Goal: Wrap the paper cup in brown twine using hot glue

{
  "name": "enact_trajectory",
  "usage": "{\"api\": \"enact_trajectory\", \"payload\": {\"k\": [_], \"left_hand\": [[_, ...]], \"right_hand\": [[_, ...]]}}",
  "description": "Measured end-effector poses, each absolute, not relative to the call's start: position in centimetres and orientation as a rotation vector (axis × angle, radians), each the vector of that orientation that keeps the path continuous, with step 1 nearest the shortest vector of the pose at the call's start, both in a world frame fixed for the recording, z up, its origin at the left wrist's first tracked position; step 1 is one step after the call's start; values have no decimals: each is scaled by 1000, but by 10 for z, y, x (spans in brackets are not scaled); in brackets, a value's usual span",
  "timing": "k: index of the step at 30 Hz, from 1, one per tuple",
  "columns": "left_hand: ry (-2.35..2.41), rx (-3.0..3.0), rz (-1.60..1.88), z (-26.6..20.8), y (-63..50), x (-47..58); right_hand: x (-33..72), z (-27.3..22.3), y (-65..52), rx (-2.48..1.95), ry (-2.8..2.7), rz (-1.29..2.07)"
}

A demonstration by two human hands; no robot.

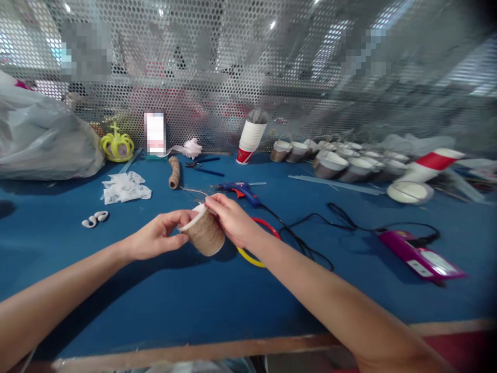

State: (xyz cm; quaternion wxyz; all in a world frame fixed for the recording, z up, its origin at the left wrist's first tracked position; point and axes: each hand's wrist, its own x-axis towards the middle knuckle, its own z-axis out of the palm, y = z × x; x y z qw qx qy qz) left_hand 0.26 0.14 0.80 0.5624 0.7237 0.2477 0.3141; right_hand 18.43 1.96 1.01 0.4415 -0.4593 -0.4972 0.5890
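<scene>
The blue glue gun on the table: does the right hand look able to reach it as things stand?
Probably yes: the blue glue gun lies just beyond the right hand, with nothing visible between them, though that hand's fingers are occupied at the rim of the twine-wrapped cup.

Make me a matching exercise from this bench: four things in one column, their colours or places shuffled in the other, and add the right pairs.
Things
1. twine-wrapped cup
2. glue gun
3. power strip
4. twine roll

Colours and places
A. magenta, at the right side of the view
B. lying just left of the pliers
C. between the left hand and the right hand
D. blue, with a red trigger

Right pairs: 1-C, 2-D, 3-A, 4-B
</scene>
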Motion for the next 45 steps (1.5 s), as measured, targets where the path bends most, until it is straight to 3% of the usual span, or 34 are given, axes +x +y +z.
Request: {"api": "enact_trajectory", "payload": {"k": [20, 31, 45], "left_hand": [[754, 1857, 669, -6, -8, 14], [791, 1657, 700, -18, -9, 14], [806, 1547, 680, -19, -3, 13]], "right_hand": [[183, -5, -9, -1327, -1379, 1187], [189, -13, -12, -1264, -1470, 1317], [183, -3, -11, -1271, -1669, 1141]]}}
